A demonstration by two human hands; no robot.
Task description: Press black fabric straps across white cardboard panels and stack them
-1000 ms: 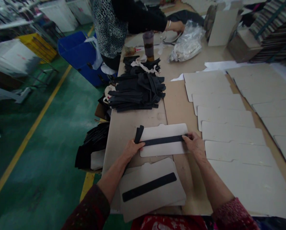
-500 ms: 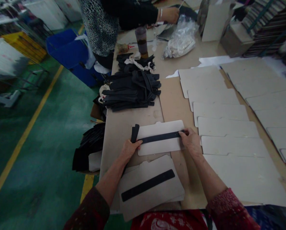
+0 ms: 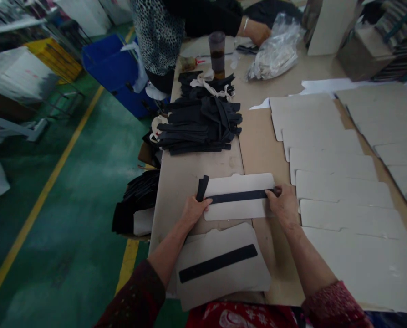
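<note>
A black strip (image 3: 237,197) lies lengthwise across a pale card panel (image 3: 237,212) on the table. My left hand (image 3: 194,210) pinches the strip's left end, and more black strips (image 3: 202,187) stick up from the same hand. At the other end, my right hand (image 3: 282,203) has thumb and fingers closed on the strip near the panel's right edge. Nearer to me, a stack of panels (image 3: 224,284) carries another black strip (image 3: 218,263) on its top sheet.
A pile of black strips (image 3: 203,125) lies beyond the panel. Overlapping pale panels (image 3: 347,214) cover the right side. Farther back are a cup (image 3: 217,54), a plastic bag (image 3: 275,57) and another person's hand (image 3: 256,32). A blue bin (image 3: 113,75) stands left of the table.
The whole view has shifted, so the table things appear farther right. Both my hands keep their hold on the strip. The other person's hand is now nearer the plastic bag.
</note>
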